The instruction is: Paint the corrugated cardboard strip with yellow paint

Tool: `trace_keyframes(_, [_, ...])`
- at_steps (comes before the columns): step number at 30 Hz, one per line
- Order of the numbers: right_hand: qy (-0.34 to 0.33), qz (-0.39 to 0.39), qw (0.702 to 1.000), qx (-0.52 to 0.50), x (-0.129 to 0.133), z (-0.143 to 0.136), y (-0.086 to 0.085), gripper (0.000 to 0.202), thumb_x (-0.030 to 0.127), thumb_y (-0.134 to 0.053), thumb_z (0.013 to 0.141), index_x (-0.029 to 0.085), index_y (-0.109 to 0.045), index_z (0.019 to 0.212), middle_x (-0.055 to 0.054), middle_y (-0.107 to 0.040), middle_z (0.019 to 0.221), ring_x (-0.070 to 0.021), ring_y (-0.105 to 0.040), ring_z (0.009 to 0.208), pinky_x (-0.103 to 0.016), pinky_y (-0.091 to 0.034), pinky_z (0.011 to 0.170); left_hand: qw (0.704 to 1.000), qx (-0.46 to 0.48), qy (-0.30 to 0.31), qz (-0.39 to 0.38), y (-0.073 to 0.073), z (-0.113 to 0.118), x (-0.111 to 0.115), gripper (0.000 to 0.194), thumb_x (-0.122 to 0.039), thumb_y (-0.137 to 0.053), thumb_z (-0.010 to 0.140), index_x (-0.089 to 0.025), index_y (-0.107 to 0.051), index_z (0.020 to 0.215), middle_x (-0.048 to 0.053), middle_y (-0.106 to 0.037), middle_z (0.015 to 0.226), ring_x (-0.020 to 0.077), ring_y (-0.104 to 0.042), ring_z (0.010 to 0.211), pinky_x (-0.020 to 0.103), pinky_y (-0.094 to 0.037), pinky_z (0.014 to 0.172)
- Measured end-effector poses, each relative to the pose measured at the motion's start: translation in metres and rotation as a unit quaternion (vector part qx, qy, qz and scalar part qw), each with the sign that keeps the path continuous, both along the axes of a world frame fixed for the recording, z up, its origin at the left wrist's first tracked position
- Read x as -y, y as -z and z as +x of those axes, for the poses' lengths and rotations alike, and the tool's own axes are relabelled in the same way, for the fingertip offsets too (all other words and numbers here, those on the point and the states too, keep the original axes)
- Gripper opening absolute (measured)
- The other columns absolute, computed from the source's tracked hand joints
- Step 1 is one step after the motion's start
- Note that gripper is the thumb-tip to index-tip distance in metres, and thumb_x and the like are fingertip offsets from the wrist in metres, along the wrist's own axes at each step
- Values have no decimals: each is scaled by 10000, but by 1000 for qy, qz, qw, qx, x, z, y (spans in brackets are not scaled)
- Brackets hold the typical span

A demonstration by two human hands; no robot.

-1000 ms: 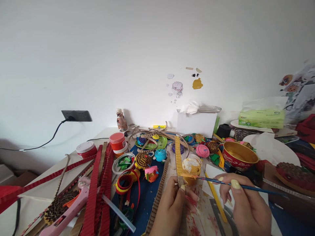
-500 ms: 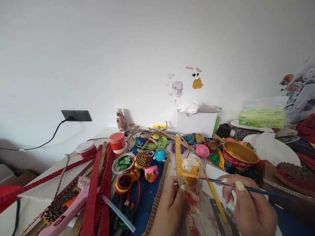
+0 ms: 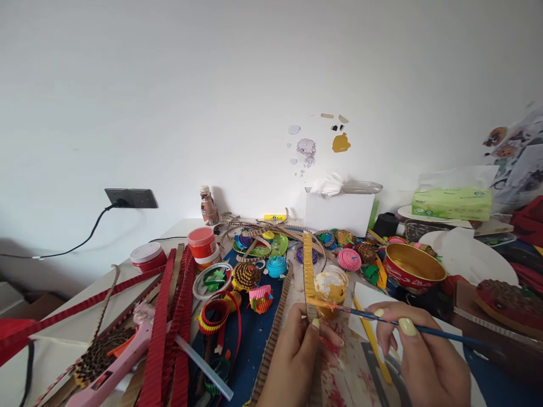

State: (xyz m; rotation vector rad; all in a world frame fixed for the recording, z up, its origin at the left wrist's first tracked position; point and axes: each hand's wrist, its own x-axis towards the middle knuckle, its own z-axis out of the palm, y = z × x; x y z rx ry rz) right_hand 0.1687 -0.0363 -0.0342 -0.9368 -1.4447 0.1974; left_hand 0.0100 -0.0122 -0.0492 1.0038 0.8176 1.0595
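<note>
My left hand (image 3: 297,353) pinches a strip of corrugated cardboard (image 3: 308,265) that stands upright; its upper part is coated yellow, the part below by my fingers is bare brown. In my right hand (image 3: 424,345), a thin paintbrush (image 3: 377,317) with a blue handle points left. The orange-yellow bristle end touches the strip just above my left fingers. Right behind the brush tip is a paint jar (image 3: 331,284) with yellow paint smeared over its white top. A yellow stick (image 3: 373,342) lies on white paper below the brush.
Small coiled paper shapes, such as a pink one (image 3: 349,260) and a blue one (image 3: 276,267), lie around. At left are red corrugated strips (image 3: 158,333), a pink glue gun (image 3: 123,362) and paint tubs (image 3: 202,244). A red-and-gold bowl (image 3: 414,268) stands at right.
My right hand and the brush have shifted slightly left, with the bristles now against the strip just above my left fingers. My left hand and the strip have barely moved.
</note>
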Motion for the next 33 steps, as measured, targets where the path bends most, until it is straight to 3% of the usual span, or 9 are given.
trace_keyframes(4, [8, 0, 1000, 12, -1, 0, 1, 213, 173, -386, 910, 206, -592, 948, 16, -542, 630, -88, -515, 462, -243, -460, 498, 1000, -15, 0, 11, 1, 1, -2, 229, -421, -519, 826, -196, -480, 848, 16, -679, 685, 99, -539, 452, 237, -391, 509])
trace_keyframes(10, [28, 13, 998, -58, -2, -1, 2, 231, 176, -359, 923, 211, -584, 885, 25, -514, 598, -100, -529, 498, -268, -457, 557, 1000, -22, 2, 9, 1, 2, -3, 218, -411, -507, 827, -198, -465, 850, 18, -682, 695, 102, -545, 452, 238, -378, 502])
trace_keyframes(15, [-2, 0, 1000, -3, -1, -1, -1, 222, 176, -359, 924, 214, -578, 936, 20, -533, 609, -97, -537, 493, -236, -440, 491, 1000, -10, -6, 9, -1, 3, -2, 208, -395, -531, 814, -197, -473, 836, -10, -651, 638, 95, -517, 444, 230, -336, 486])
trace_keyframes(22, [0, 9, 999, -36, -3, -2, -1, 232, 174, -357, 919, 215, -586, 909, 25, -513, 579, -106, -531, 471, -251, -453, 484, 1000, -13, -5, -3, 0, 3, -1, 229, -424, -536, 806, -203, -485, 838, 12, -677, 682, 109, -529, 460, 254, -387, 526])
trace_keyframes(26, [15, -3, 1000, -17, -1, -2, -1, 207, 191, -388, 909, 208, -594, 917, -9, -583, 649, -121, -558, 507, -246, -445, 459, 1000, -7, -8, 2, -1, 3, -2, 236, -434, -543, 801, -205, -495, 830, 11, -678, 677, 112, -527, 457, 269, -410, 543])
trace_keyframes(33, [25, 9, 999, -42, -1, 0, 0, 220, 171, -377, 912, 200, -594, 891, -2, -591, 686, -87, -521, 465, -263, -467, 528, 1000, -2, 0, -2, -5, 2, 1, 213, -399, -536, 817, -193, -506, 863, -3, -661, 677, 109, -531, 480, 258, -381, 543])
